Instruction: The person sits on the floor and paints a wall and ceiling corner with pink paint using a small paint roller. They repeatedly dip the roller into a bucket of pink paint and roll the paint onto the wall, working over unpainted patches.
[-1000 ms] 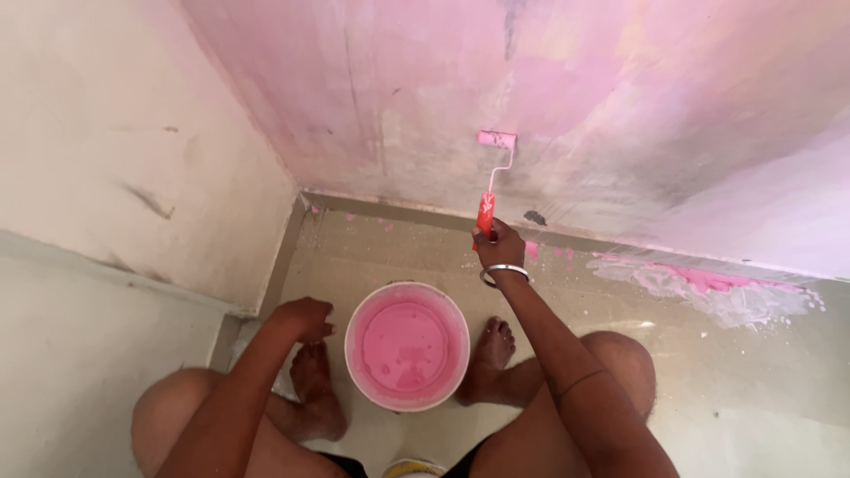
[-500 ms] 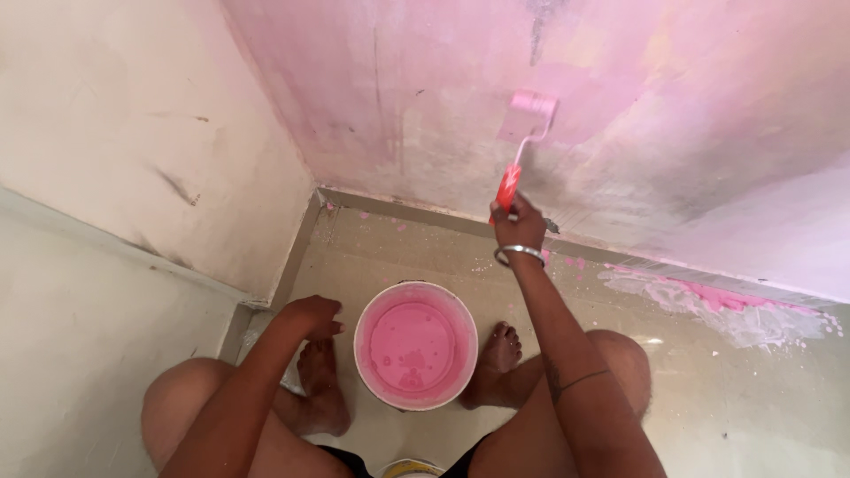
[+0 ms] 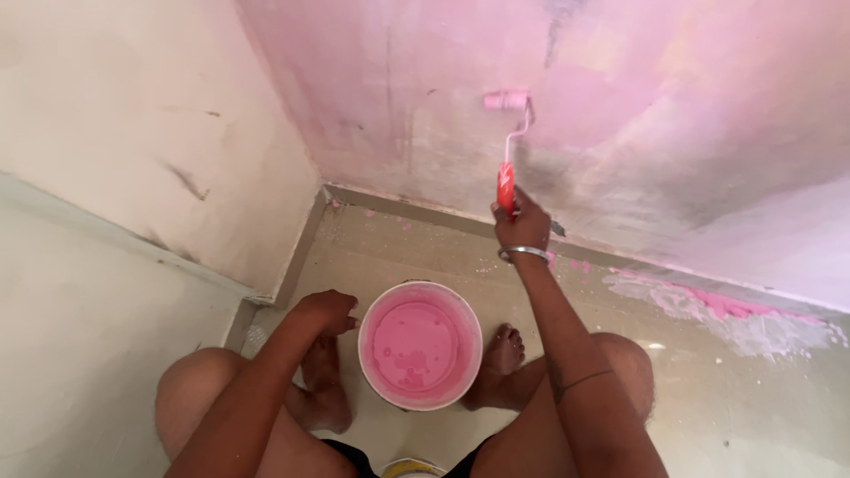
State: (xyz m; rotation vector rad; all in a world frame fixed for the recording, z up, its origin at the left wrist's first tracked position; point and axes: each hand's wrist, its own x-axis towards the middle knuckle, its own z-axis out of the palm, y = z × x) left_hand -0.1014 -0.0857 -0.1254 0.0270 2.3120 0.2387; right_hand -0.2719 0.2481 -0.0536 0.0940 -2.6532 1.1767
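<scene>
My right hand (image 3: 521,227) is shut on the red handle of a small paint roller (image 3: 506,101), whose pink sleeve presses against the pink-painted wall (image 3: 637,115) ahead. A metal bangle circles that wrist. My left hand (image 3: 326,311) rests on my left knee, fingers loosely curled, just beside the rim of a white bucket (image 3: 365,343) filled with pink paint. The bucket stands on the floor between my bare feet as I squat.
An unpainted cream wall (image 3: 133,133) meets the pink one in a corner at left. A pink and white paint spill (image 3: 735,314) lies on the tiled floor along the wall base at right. A small yellow-rimmed container (image 3: 413,467) shows at the bottom edge.
My right hand has pushed the roller higher up the wall and slightly left. The left hand stays on my knee beside the bucket.
</scene>
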